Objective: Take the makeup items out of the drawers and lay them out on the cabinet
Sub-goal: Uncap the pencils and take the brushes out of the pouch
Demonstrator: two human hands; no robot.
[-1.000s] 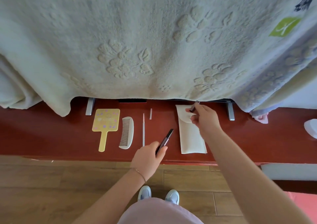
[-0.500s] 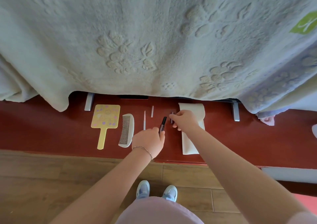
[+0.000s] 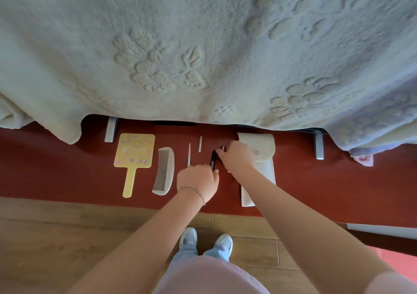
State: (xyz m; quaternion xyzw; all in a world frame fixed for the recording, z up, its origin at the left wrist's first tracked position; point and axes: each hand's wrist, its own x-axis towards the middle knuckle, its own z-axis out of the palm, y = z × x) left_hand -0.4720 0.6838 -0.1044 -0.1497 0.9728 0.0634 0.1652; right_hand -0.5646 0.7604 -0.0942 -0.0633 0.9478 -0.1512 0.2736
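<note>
On the red cabinet top [image 3: 338, 187] lie a yellow hand mirror [image 3: 133, 156], a white comb [image 3: 164, 169], a thin white stick [image 3: 189, 157], a short white tube [image 3: 200, 143] and a white pouch [image 3: 259, 156]. My left hand [image 3: 198, 181] is closed around the lower end of a black makeup pen [image 3: 213, 159], held low over the cabinet between the stick and the pouch. My right hand [image 3: 237, 158] pinches a small dark tube [image 3: 223, 148] right beside the pen's tip, partly covering the pouch.
A cream embossed blanket [image 3: 203, 45] hangs over the back of the cabinet and hides what stands behind. Two grey metal feet [image 3: 111, 129] [image 3: 318, 146] poke out beneath it. A pink item [image 3: 363, 159] lies at the far right. Wooden floor [image 3: 45, 237] lies below.
My left hand carried the black pen up and forward onto the row of items. My right hand came left off the pouch with the small dark tube, to beside the pen.
</note>
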